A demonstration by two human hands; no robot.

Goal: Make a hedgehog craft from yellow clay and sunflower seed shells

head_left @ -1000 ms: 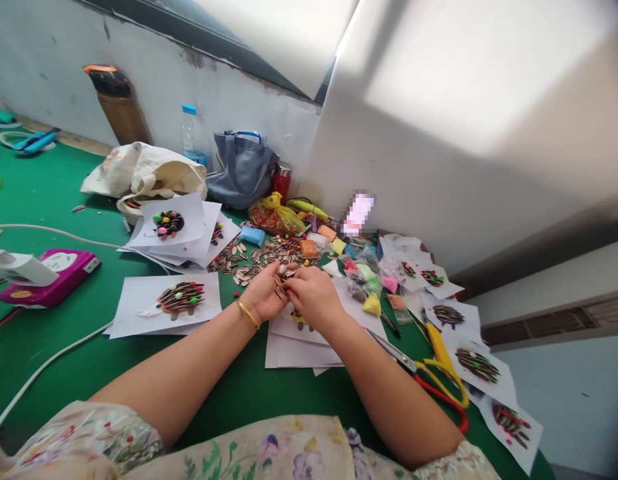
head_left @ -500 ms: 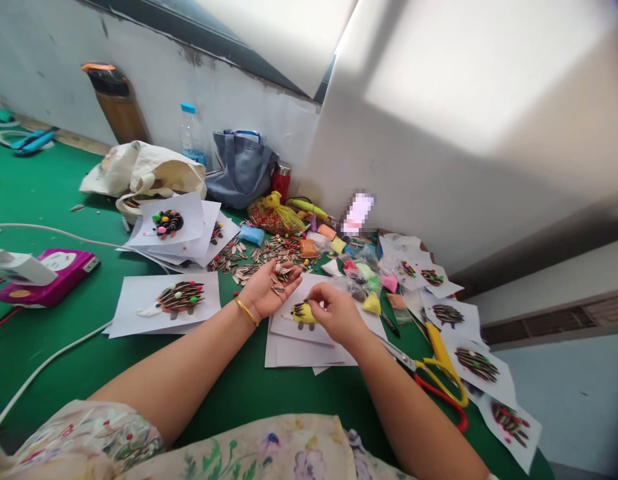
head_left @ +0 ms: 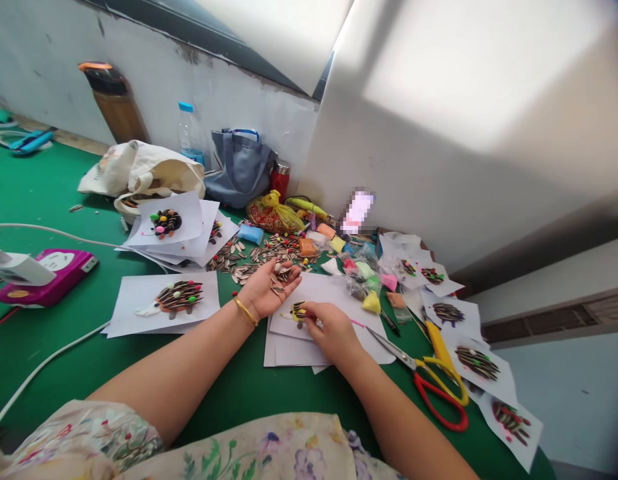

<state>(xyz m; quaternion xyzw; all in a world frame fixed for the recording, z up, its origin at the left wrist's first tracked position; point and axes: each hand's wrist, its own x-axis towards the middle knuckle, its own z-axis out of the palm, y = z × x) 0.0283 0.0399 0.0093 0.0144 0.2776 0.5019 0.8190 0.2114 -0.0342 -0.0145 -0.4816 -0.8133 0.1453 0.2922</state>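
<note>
My left hand [head_left: 259, 291] is palm up, cupping a small heap of striped sunflower seeds [head_left: 283, 273]. Below it lies a white paper sheet [head_left: 285, 329] carrying a small yellow clay hedgehog [head_left: 295, 311] with dark spines and grey feet. The thumb and fingers of my right hand [head_left: 336, 331] are pinched together at the hedgehog's back, pressing what looks like a sunflower seed there. These fingers hide most of the body. Further paper sheets lie underneath. Beyond my left hand spreads a loose pile of sunflower seeds [head_left: 276, 250].
Open scissors [head_left: 423, 367] lie right of my right hand, beside a black pen [head_left: 390, 323]. Bagged coloured clay [head_left: 372, 302] sits behind. Finished hedgehog sheets [head_left: 476, 363] line the right edge, with another hedgehog card [head_left: 133, 300] at left. A purple power strip [head_left: 49, 277] stands far left.
My right hand has come down and slightly toward me, its fingertips now covering more of the hedgehog. The scissors' blades are more exposed. My left hand stays in place with the seeds.
</note>
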